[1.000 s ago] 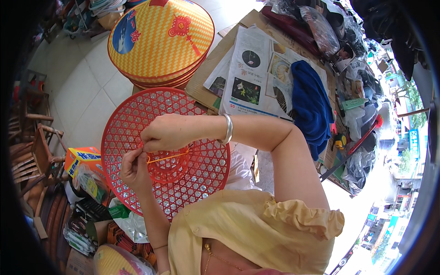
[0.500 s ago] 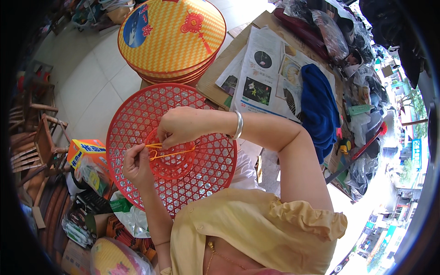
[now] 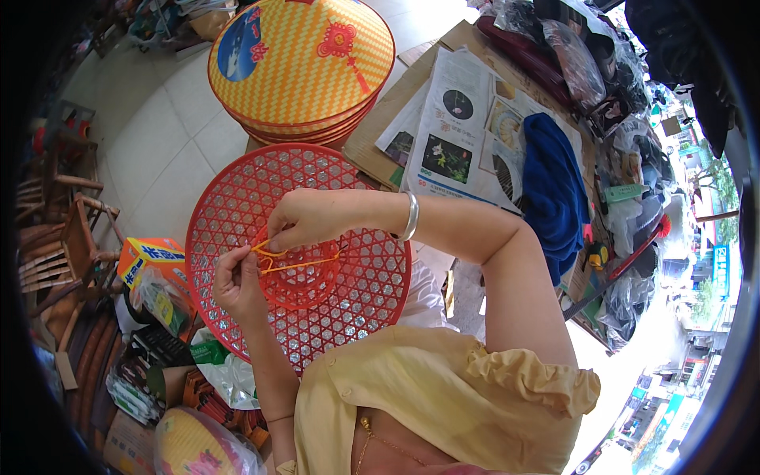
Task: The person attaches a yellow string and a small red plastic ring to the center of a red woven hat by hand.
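Observation:
A red open-weave conical hat rests in front of me with its hollow inside facing up. Yellow-orange cord stretches from a point on its inner ring to my fingers. My left hand, above the hat's left side, pinches the cord between thumb and forefinger. Just right of it, my right hand reaches across over the hat's middle, its fingertips closed on another part of the cord. Part of the cord is looped between the two hands. The right palm and some of its fingers are hidden from above.
Beyond the hat stands a stack of yellow-and-red conical hats. To the right, cardboard holds printed sheets and a blue cloth, beside plastic-wrapped goods. An orange box, wooden chairs and a bagged hat lie left.
My right fingertips have shifted slightly left and closer to my left hand, drawing the cord between them differently. My left hand keeps its pinch. The whole view has shifted a little.

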A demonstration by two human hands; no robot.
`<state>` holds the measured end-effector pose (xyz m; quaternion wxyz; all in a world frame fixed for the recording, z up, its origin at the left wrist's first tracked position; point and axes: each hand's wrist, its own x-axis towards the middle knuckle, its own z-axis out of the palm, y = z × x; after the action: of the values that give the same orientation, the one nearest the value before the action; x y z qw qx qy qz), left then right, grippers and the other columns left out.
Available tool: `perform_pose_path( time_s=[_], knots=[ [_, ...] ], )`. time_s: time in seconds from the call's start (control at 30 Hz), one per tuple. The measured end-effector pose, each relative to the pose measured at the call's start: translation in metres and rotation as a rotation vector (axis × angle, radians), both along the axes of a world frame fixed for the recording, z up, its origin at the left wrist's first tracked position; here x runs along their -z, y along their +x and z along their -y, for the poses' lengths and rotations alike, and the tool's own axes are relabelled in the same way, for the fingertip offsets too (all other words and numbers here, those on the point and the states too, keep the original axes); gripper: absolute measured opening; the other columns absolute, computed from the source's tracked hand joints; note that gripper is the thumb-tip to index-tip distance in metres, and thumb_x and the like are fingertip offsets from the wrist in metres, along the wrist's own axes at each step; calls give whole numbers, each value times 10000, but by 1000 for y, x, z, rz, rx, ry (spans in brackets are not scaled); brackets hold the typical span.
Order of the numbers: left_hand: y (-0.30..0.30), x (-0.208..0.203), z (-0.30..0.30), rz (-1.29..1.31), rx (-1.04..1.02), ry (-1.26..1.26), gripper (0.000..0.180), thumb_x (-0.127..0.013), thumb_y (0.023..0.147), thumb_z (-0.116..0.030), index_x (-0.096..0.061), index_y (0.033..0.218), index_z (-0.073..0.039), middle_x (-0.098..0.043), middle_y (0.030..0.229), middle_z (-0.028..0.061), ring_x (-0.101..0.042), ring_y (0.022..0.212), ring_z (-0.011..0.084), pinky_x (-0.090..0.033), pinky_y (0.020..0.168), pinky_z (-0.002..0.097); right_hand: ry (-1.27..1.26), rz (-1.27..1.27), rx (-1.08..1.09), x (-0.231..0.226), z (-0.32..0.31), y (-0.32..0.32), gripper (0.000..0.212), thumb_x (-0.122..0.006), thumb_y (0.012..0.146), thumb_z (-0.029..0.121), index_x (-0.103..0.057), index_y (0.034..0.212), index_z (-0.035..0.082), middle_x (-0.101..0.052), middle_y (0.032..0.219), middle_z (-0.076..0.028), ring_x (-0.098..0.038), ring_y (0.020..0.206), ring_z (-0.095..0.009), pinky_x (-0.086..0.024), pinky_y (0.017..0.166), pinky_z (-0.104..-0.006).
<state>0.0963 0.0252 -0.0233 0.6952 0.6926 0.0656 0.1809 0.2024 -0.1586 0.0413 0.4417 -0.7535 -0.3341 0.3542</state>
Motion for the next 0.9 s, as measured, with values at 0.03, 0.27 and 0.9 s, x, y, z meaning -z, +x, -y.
perform_pose_path(
  time_s=[0.03, 0.27, 0.9],
  knots=[
    [0, 0, 1, 8, -8, 7, 89, -675, 866, -5, -668, 954, -8, -584, 873, 2, -537, 763, 57, -437, 668, 173, -11, 57, 1, -3, 1, 0, 290, -628, 845, 267, -713, 961, 15, -707, 771, -104, -685, 746, -220, -528, 696, -358],
    [-1, 0, -2, -3, -25, 35, 79, -677, 865, -4, -666, 943, -8, -572, 866, -4, -524, 722, 47, -433, 624, 170, -67, 62, -75, -14, 7, 2, 278, -725, 785, 311, -716, 857, 42, -694, 785, -92, -641, 680, -219, -502, 621, -356],
    [-2, -3, -2, 54, 2, 93, 114, -661, 827, 79, -674, 923, 18, -632, 896, 44, -586, 802, 106, -480, 708, 214, -315, 200, -136, -21, 4, 0, 286, -557, 855, 274, -684, 915, 26, -665, 796, -167, -641, 747, -329, -495, 703, -435]
  ],
)
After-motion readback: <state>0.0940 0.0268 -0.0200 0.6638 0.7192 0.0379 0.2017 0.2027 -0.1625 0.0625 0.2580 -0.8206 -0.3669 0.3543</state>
